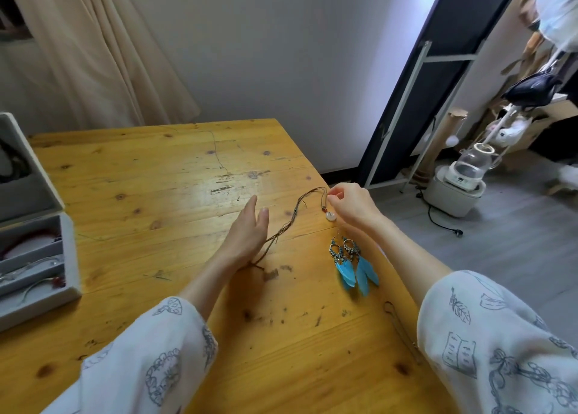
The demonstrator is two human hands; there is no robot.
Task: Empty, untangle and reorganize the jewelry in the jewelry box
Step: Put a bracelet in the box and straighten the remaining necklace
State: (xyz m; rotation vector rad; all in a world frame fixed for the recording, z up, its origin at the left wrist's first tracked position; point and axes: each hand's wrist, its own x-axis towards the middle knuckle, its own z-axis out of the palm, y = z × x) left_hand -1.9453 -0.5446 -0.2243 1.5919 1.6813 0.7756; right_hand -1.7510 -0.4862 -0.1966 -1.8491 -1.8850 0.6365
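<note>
A brown cord necklace [289,222] with a pale round pendant [330,216] lies stretched across the wooden table [156,176]. My right hand [350,205] pinches the cord just above the pendant, near the table's right edge. My left hand [247,235] rests flat with fingers extended, its palm pressing the cord's other end. Two blue feather earrings [352,265] lie just below my right hand. The grey jewelry box [67,257] stands open at the left edge, with a red bracelet and silver pieces in its compartments.
A thin chain or cord [398,323] lies on the table by my right sleeve. The box's raised lid [28,176] stands at far left. Beyond the right table edge are a floor appliance [453,188], its cable, and a dark leaning panel [416,100].
</note>
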